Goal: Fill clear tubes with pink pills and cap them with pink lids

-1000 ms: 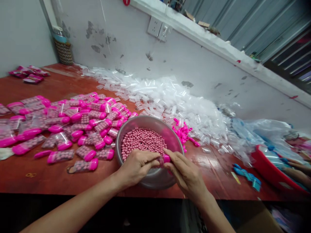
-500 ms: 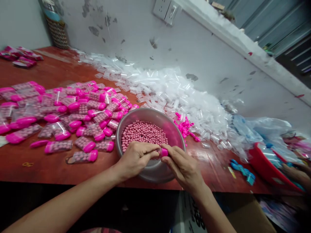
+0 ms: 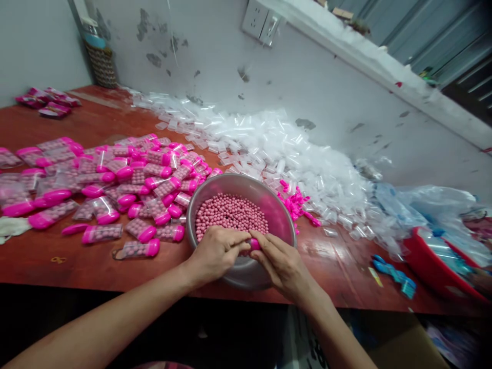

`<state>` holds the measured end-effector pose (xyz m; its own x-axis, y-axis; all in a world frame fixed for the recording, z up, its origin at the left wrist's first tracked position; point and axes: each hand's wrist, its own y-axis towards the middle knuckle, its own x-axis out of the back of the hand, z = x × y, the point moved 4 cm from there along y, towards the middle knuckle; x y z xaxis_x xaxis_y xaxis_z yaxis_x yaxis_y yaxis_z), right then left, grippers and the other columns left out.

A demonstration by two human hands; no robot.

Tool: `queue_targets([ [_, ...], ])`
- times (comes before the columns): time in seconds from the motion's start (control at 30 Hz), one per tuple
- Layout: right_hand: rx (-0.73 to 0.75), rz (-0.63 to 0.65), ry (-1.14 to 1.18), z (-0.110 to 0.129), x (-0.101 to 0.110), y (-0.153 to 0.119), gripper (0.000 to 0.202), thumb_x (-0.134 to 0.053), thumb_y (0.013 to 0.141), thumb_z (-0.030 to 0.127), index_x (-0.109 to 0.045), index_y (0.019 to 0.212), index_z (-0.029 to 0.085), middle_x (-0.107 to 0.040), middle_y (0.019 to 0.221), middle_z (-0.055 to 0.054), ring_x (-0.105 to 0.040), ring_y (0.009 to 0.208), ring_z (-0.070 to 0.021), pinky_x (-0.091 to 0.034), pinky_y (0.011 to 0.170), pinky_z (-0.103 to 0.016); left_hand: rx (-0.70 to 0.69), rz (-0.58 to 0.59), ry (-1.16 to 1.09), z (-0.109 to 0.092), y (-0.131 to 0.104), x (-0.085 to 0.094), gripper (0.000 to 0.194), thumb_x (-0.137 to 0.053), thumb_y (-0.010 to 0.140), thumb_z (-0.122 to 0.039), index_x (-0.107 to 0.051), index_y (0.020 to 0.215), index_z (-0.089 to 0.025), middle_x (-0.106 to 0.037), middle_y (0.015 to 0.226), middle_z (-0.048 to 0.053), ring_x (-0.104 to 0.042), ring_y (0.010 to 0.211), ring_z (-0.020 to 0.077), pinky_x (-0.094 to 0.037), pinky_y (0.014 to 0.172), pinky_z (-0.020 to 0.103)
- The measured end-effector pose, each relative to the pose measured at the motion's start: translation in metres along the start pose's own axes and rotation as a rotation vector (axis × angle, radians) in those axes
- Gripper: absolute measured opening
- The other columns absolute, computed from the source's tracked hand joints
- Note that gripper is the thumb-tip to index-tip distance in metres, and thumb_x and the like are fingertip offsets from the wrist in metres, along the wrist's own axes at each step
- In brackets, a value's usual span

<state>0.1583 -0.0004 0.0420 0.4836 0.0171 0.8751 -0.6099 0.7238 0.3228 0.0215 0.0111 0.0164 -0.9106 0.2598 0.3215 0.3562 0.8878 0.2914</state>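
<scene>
Over the near side of a grey metal bowl (image 3: 238, 287), my two hands meet at one small clear container with a pink cap (image 3: 254, 244). My left hand (image 3: 220, 252) pinches the clear body, mostly hidden by the fingers. At the capped end, my right hand (image 3: 280, 259) has its fingers on the pink cap. Pink beads (image 3: 230, 212) lie in the bowl below. Left of the bowl is a heap of bead-filled containers with pink caps (image 3: 154, 171). Small pink pieces (image 3: 294, 200) lie just right of the bowl.
Clear empty containers (image 3: 284, 143) are piled along the wall. At the right stand a red basin (image 3: 430, 266) and plastic bags (image 3: 434, 200), with part of another person's hand at the basin. Blue items (image 3: 395, 274) lie near the table edge. Pink packets (image 3: 54, 109) lie back left.
The view has shifted slightly, so the table things appear further right. My fingers have closed in on the pink cap, less of which shows. The other person's hand shows less at the right edge.
</scene>
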Motion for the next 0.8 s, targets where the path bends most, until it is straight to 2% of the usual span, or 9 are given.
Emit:
queue_targets([
  [0.13, -0.177, -0.109, 0.249, -0.012, 0.006, 0.007, 0.038, -0.049, 0.084, 0.025, -0.049, 0.122, 0.021, -0.06, 0.111, -0.009, -0.056, 0.101, -0.0195, -0.047, 0.086, -0.033, 0.182, -0.056, -0.398, 0.004, 0.008, 0.003, 0.022, -0.05, 0.08, -0.024, -0.068, 0.087, -0.012, -0.066, 0.071, 0.004, -0.058, 0.062, 0.0134, -0.047, 0.058, 0.023],
  [0.2, -0.278, -0.154, 0.534, -0.018, 0.007, 0.002, 0.04, -0.052, 0.083, 0.031, -0.049, 0.122, 0.024, -0.053, 0.123, -0.008, -0.053, 0.107, -0.0216, -0.046, 0.088, -0.036, 0.218, -0.1, -0.576, 0.007, 0.012, 0.004, 0.026, -0.053, 0.078, -0.025, -0.066, 0.095, -0.01, -0.067, 0.074, 0.005, -0.059, 0.065, 0.0149, -0.048, 0.06, 0.024],
  [0.27, -0.354, -0.169, 0.858, -0.023, 0.004, -0.008, 0.044, -0.054, 0.081, 0.036, -0.048, 0.123, 0.025, -0.05, 0.126, -0.009, -0.056, 0.103, -0.023, -0.047, 0.085, -0.039, 0.236, -0.137, -0.664, 0.011, 0.015, 0.005, 0.03, -0.054, 0.077, -0.026, -0.065, 0.099, -0.01, -0.067, 0.074, 0.006, -0.06, 0.065, 0.0154, -0.049, 0.06, 0.025],
  [0.33, -0.425, -0.204, 1.079, -0.028, 0.001, -0.018, 0.044, -0.058, 0.078, 0.038, -0.051, 0.12, 0.024, -0.06, 0.113, -0.011, -0.062, 0.09, -0.0217, -0.05, 0.08, -0.04, 0.243, -0.143, -0.656, 0.012, 0.015, 0.005, 0.03, -0.056, 0.076, -0.027, -0.066, 0.099, -0.01, -0.068, 0.073, 0.006, -0.06, 0.064, 0.0154, -0.049, 0.058, 0.025],
  [0.4, -0.5, -0.277, 1.156, -0.031, 0.0, -0.025, 0.038, -0.061, 0.076, 0.037, -0.058, 0.109, 0.021, -0.068, 0.089, -0.009, -0.065, 0.076, -0.0192, -0.051, 0.075, -0.037, 0.235, -0.126, -0.588, 0.012, 0.013, 0.004, 0.029, -0.057, 0.075, -0.027, -0.067, 0.097, -0.012, -0.068, 0.074, 0.005, -0.061, 0.065, 0.0161, -0.049, 0.058, 0.025],
  [0.47, -0.557, -0.327, 1.183, -0.03, 0.002, -0.025, 0.03, -0.062, 0.075, 0.036, -0.062, 0.099, 0.018, -0.068, 0.078, -0.007, -0.064, 0.07, -0.017, -0.051, 0.071, -0.034, 0.197, -0.069, -0.515, 0.008, 0.011, 0.003, 0.028, -0.056, 0.076, -0.027, -0.067, 0.097, -0.013, -0.069, 0.079, 0.006, -0.062, 0.07, 0.0173, -0.05, 0.062, 0.026],
  [0.57, -0.624, -0.2, 1.278, -0.022, 0.002, -0.015, 0.028, -0.062, 0.075, 0.033, -0.063, 0.098, 0.017, -0.066, 0.09, -0.007, -0.062, 0.081, -0.0184, -0.05, 0.076, -0.037, 0.119, 0.027, -0.411, 0.0, 0.007, 0.001, 0.026, -0.053, 0.079, -0.025, -0.067, 0.097, -0.013, -0.07, 0.081, 0.006, -0.063, 0.076, 0.0188, -0.05, 0.068, 0.027],
  [0.67, -0.688, -0.017, 1.396, -0.014, -0.003, -0.008, 0.027, -0.061, 0.075, 0.03, -0.063, 0.099, 0.016, -0.064, 0.097, -0.009, -0.06, 0.091, -0.0209, -0.047, 0.081, -0.043, 0.071, 0.034, -0.339, -0.005, 0.005, 0.001, 0.026, -0.053, 0.079, -0.021, -0.067, 0.1, -0.016, -0.071, 0.085, 0.006, -0.064, 0.081, 0.0191, -0.049, 0.074, 0.027],
  [0.8, -0.724, -0.001, 1.519, -0.017, -0.014, -0.007, 0.021, -0.067, 0.069, 0.024, -0.066, 0.087, 0.014, -0.066, 0.089, -0.007, -0.061, 0.088, -0.0205, -0.044, 0.085, -0.046, -0.003, 0.007, -0.218, -0.007, 0.004, 0.003, 0.026, -0.053, 0.078, -0.017, -0.067, 0.1, -0.02, -0.07, 0.093, 0.005, -0.064, 0.085, 0.0181, -0.049, 0.079, 0.027],
])
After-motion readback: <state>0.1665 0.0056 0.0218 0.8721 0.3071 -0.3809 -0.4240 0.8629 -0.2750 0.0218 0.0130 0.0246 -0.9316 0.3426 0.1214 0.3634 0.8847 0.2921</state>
